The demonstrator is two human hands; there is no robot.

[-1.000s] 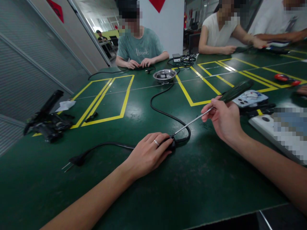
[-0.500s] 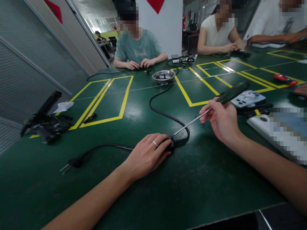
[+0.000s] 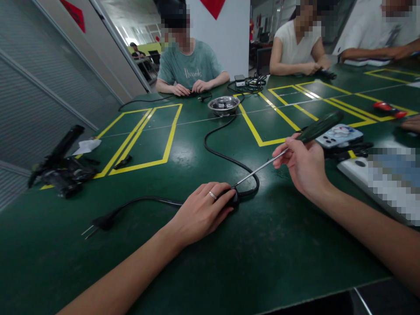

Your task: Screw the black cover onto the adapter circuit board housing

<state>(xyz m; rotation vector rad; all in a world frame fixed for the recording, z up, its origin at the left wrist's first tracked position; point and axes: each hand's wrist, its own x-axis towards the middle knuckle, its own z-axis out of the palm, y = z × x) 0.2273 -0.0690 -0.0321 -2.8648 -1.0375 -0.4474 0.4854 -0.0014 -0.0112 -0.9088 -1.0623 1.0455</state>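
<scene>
My left hand [image 3: 205, 210] is closed over a small black cord-mounted box [image 3: 234, 199], pressing it to the green table; most of it is hidden under my fingers. My right hand [image 3: 303, 164] grips a screwdriver [image 3: 320, 127] with a dark green handle. Its long metal shaft slants down to the left, with the tip at the box beside my left fingertips. A black power cord [image 3: 216, 153] leaves the box on the right and curves toward the back. Another length runs out from under my left hand to a two-pin plug [image 3: 104, 222] on the table.
A metal bowl [image 3: 224, 105] with small parts stands farther back. Black parts in clear plastic [image 3: 65, 175] lie at the left. To the right are a phone [image 3: 341, 134] and a white device [image 3: 377, 188], partly pixelated. Co-workers sit across the table, hands on black items.
My hands and the screwdriver stay almost where they were. Across the table, a co-worker's hands and the black item in them have shifted slightly left.
</scene>
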